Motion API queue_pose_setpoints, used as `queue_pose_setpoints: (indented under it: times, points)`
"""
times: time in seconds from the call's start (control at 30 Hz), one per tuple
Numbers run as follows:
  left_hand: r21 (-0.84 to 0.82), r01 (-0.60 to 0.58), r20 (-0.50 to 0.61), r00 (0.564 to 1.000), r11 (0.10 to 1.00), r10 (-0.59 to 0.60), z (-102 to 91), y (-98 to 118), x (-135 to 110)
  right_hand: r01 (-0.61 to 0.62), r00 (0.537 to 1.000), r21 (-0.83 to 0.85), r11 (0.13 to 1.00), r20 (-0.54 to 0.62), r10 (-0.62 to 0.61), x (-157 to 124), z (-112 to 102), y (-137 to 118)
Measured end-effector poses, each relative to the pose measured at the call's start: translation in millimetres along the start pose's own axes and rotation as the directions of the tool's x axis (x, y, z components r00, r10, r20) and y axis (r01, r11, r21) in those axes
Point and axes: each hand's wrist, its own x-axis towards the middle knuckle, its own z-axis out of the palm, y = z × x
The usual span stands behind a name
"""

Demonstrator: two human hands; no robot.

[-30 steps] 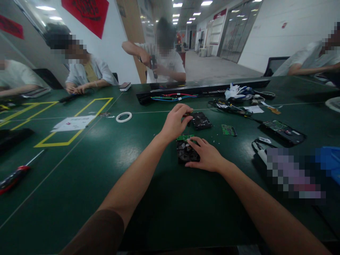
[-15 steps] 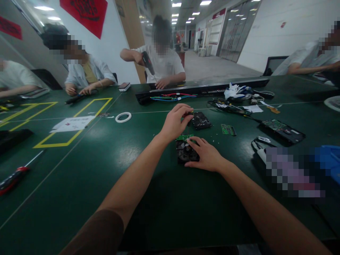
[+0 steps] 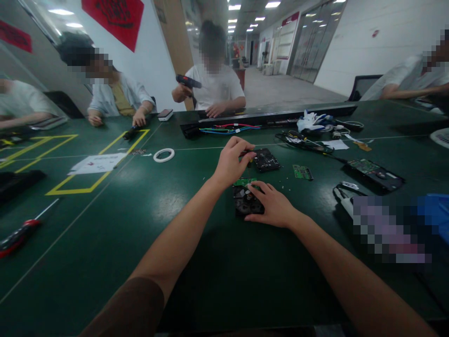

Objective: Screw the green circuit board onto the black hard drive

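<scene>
A black hard drive (image 3: 244,202) with a green circuit board (image 3: 244,181) at its far end lies on the green table (image 3: 147,206). My right hand (image 3: 272,204) rests on the drive, fingers curled over it and holding it down. My left hand (image 3: 233,160) hovers just beyond the drive, fingers pinched on a small dark tool I cannot name, its tip pointing down at the board. A second black drive (image 3: 265,159) lies right behind my left hand.
A loose green board (image 3: 302,172) and tiny screws lie to the right. Another opened drive (image 3: 372,172), cables (image 3: 301,140), white gloves (image 3: 312,120), a tape roll (image 3: 163,154), a long black panel (image 3: 266,116) and a red screwdriver (image 3: 19,234) lie about. Several people sit at the table.
My hands have hardly moved. The person across has lifted the power screwdriver up to shoulder height, and the person at the left has reached a hand onto the table.
</scene>
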Motion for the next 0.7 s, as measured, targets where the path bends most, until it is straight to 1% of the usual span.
queue_pose_setpoints:
  times: [0.23, 0.43, 0.7]
  points:
    - [0.057, -0.099, 0.043, 0.994, 0.993, 0.097, -3.5, -3.5, 2.5, 0.003, 1.000, 0.001, 1.000, -0.011, -0.003, -0.6, 1.2, -0.2]
    - [0.044, -0.072, 0.039, 0.997, 0.996, 0.070, -3.7, -5.0, 2.2, 0.005, 1.000, 0.007, 1.000, -0.009, -0.005, -0.8, 1.5, 0.6]
    - [-0.034, -0.012, 0.034, 0.999, 0.999, 0.013, 2.2, -9.4, -0.1, -0.001, 1.000, 0.009, 1.000, -0.006, 0.001, -0.4, 1.8, 1.2]
